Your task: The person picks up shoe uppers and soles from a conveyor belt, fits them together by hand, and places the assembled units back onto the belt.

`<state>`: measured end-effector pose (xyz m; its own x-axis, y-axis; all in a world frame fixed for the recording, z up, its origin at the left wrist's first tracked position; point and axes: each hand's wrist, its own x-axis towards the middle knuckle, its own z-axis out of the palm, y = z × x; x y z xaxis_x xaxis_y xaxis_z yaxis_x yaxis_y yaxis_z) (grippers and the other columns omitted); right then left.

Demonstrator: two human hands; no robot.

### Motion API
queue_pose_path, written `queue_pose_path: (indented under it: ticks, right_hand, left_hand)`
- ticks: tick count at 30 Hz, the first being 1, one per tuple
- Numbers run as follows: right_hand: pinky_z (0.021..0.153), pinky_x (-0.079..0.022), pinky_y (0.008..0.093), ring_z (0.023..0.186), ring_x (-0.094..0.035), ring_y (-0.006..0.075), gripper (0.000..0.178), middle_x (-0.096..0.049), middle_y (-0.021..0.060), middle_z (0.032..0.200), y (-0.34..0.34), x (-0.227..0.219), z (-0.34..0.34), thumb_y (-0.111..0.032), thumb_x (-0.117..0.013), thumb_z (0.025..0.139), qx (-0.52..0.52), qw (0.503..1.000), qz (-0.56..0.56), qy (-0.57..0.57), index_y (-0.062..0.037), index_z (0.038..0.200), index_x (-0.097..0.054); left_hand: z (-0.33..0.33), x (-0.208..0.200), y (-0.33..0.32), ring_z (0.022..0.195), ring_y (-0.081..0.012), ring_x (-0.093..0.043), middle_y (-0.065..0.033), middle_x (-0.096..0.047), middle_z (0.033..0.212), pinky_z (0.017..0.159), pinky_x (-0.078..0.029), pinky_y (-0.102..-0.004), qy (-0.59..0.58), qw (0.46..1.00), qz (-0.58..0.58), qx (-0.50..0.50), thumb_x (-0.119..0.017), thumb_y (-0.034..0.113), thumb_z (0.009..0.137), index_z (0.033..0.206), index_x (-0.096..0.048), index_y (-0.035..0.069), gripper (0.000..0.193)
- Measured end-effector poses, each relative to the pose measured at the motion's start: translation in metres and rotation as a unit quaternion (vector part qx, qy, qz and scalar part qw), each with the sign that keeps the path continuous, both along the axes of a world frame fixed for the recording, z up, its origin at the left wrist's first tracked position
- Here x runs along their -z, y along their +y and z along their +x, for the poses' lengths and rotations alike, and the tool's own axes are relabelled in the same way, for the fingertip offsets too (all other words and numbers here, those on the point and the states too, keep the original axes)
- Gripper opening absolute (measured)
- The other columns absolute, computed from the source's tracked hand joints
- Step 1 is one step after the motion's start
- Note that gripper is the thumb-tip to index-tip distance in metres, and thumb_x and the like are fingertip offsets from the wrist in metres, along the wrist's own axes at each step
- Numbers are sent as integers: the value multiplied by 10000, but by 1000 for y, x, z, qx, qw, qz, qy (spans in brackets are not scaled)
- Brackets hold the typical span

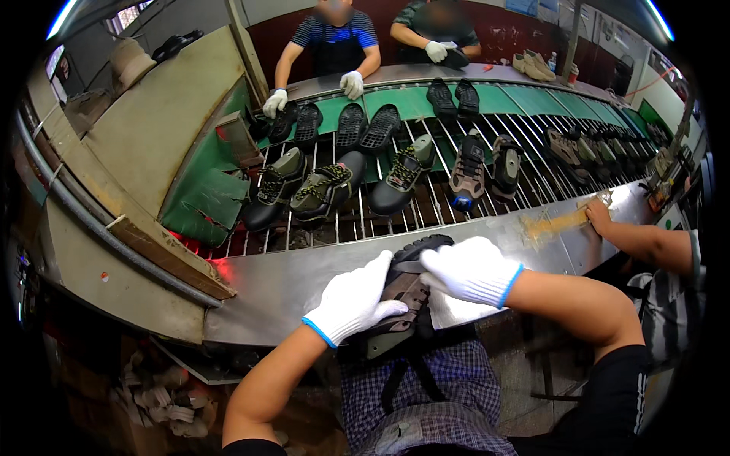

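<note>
A brown and black lace-up shoe (403, 290) is tilted over the near edge of the metal ledge, its black sole turned away from me. My white-gloved left hand (356, 298) grips it along the left side, thumb across the upper. In my right hand (473, 270), also in a white glove, the fingers are closed on a flat grey blade-like tool (411, 267). Its tip lies against the shoe near the toe. The glove hides the tool's handle.
Beyond the metal ledge (289, 275), a rod conveyor carries several shoes, including a black-toed shoe (401, 178), and loose black soles (379, 128). Two gloved people work across it. A bare-armed person's hand (599, 216) rests on the ledge at right. A beige panel (171, 125) stands left.
</note>
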<state>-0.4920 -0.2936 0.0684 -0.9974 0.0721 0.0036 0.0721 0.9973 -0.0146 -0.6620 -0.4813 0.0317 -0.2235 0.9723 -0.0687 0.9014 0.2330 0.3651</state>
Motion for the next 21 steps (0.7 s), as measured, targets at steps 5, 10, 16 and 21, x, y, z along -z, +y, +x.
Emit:
queue_pose_path:
  ticks: [5, 10, 16, 21]
  right_hand:
    - [589, -588, 479, 678, -735, 364, 355, -738, 171, 823, 13, 12, 26, -445, -628, 1036, 67, 997, -1, -33, -90, 1034, -606]
    - [804, -587, 560, 881, -742, 478, 496, -758, 259, 920, 56, 51, 73, -537, -562, 1061, 275, 956, -90, -42, -44, 1088, -608]
    - [852, -584, 550, 939, -754, 452, 553, -773, 264, 986, 81, 84, 139, -583, -626, 990, 344, 934, -40, -86, -51, 1142, -639]
    - [928, -543, 508, 1097, -664, 386, 511, -650, 193, 1171, 95, 80, 151, -453, -765, 913, 340, 937, 79, -24, -69, 1221, -628]
  left_hand:
    - [-3, 6, -5, 1169, -411, -711, -243, -663, 1380, 962, -587, -481, 13, 1000, 20, 14, -806, 609, 869, 1591, -370, -9, 1045]
    - [-8, 7, -4, 1146, -429, -714, -247, -656, 1399, 958, -585, -483, 14, 999, 27, 34, -808, 613, 865, 1584, -392, 6, 1029]
    - [-4, 0, -19, 1147, -384, -725, -238, -707, 1303, 1002, -580, -436, -69, 971, 225, 51, -847, 390, 907, 1451, -570, 24, 712]
    - [35, -81, -78, 1091, -377, -727, -228, -744, 1149, 1032, -557, -518, -252, 841, 466, 111, -735, 137, 948, 1084, -745, -36, 220]
